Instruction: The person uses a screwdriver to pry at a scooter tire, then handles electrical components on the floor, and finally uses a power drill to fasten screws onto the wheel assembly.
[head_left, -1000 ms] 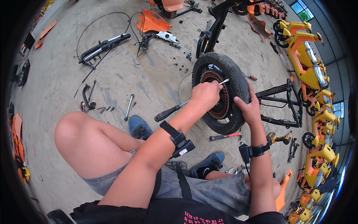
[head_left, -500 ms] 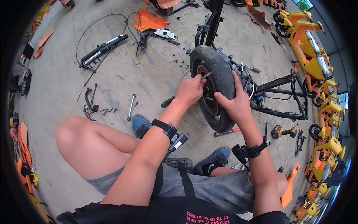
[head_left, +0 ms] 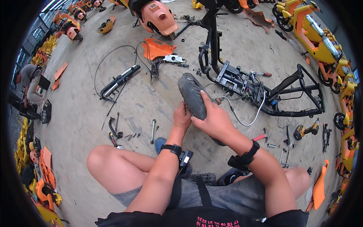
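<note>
A black-tyred wheel point(head_left: 191, 92) stands tilted between my hands, seen mostly along its tread. My right hand point(head_left: 215, 119) grips the tyre, fingers over the tread and thumb on the near side. At the wheel's left side, my left hand point(head_left: 182, 116) is closed with its fingertips curled in; what they hold is hidden. The hub and rim face are out of sight behind the tyre. A silvery cable point(head_left: 245, 122) curves from the wheel's right side toward the black scooter frame point(head_left: 291, 112).
Right of me lie a yellow-black cordless drill point(head_left: 305, 130), a red-handled hammer point(head_left: 260, 137) and a ratchet point(head_left: 264, 74). On the left are a front fork point(head_left: 119, 81), a long bolt point(head_left: 152, 131) and an orange panel point(head_left: 157, 49). Another person point(head_left: 32, 85) bends at the far left.
The wheel has swung from showing its rim to showing its tread, and tilted left. The thin metal piece in my left hand no longer shows. My view has shifted upward and left.
</note>
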The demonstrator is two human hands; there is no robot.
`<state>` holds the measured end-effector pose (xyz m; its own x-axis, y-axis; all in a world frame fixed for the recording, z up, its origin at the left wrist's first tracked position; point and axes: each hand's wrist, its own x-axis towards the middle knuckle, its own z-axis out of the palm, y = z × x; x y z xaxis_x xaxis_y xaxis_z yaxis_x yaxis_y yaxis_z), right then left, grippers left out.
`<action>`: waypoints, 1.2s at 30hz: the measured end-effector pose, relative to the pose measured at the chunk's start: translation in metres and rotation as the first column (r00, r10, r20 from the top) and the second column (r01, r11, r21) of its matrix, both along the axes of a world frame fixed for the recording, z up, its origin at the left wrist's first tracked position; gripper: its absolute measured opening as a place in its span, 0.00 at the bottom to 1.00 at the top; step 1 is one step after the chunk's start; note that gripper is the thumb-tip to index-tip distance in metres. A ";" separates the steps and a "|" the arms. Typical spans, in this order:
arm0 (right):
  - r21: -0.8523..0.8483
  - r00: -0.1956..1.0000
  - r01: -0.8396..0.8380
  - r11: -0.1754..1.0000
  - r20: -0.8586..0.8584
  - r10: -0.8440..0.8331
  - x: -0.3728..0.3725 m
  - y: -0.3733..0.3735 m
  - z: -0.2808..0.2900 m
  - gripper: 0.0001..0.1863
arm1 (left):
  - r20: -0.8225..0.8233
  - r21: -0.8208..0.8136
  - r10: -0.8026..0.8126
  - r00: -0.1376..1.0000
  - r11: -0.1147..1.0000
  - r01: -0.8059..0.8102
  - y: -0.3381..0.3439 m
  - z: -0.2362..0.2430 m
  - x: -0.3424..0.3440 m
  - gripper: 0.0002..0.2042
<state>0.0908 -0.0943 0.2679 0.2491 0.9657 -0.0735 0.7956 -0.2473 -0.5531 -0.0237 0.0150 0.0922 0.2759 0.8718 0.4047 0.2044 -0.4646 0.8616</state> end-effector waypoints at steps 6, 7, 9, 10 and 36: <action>0.096 0.966 0.144 0.985 -0.230 -0.119 0.047 -0.018 0.012 0.50 | -0.117 -0.033 -0.058 0.991 0.998 0.054 -0.014 0.032 0.041 0.08; 0.103 0.951 0.170 0.980 -0.277 -0.136 0.054 -0.019 0.017 0.50 | -0.167 -0.007 -0.070 0.983 0.998 0.070 -0.015 0.041 0.047 0.09; 0.165 0.933 0.187 0.968 -0.339 -0.122 0.074 -0.020 0.007 0.52 | -0.171 -0.022 -0.077 0.982 0.997 0.074 -0.019 0.056 0.060 0.12; 0.144 0.899 0.201 0.969 -0.419 -0.125 0.082 -0.023 0.008 0.52 | -0.196 -0.035 -0.105 0.975 0.994 0.100 -0.020 0.061 0.066 0.12; 0.165 0.818 -0.058 0.985 -0.557 0.142 -0.006 0.010 -0.024 0.56 | 0.093 -0.198 -0.089 0.992 0.974 0.106 0.027 -0.031 -0.015 0.18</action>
